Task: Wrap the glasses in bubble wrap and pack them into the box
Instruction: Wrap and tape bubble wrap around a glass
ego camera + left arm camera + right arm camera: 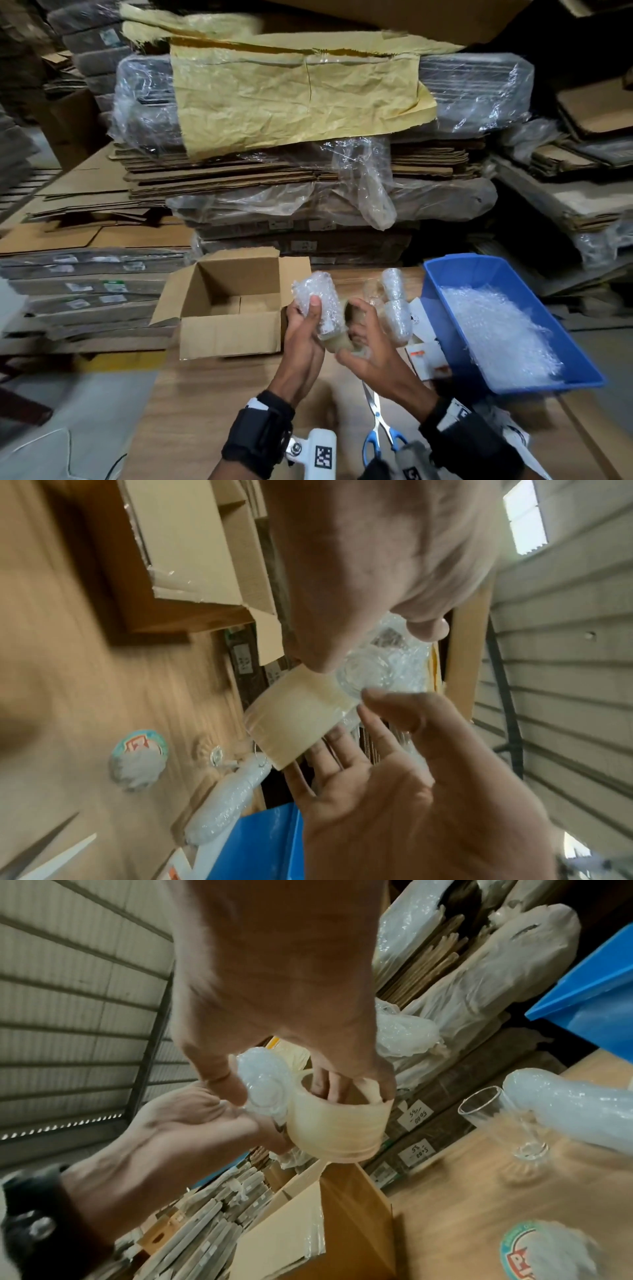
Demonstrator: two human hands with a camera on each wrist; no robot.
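Note:
My left hand grips a glass bundled in bubble wrap above the table, just right of the open cardboard box. The thumb lies across the wrap. My right hand holds a roll of clear tape against the bundle's lower end. In the right wrist view its fingers reach into the tape roll core, beside the wrapped glass. The left wrist view shows the tape roll touching the wrapped glass. The box looks empty inside.
Two wrapped glasses and a bare stemmed glass stand behind my right hand. A blue bin with bubble wrap sits at the right. Scissors lie near the table's front edge. Stacks of flattened cardboard rise behind.

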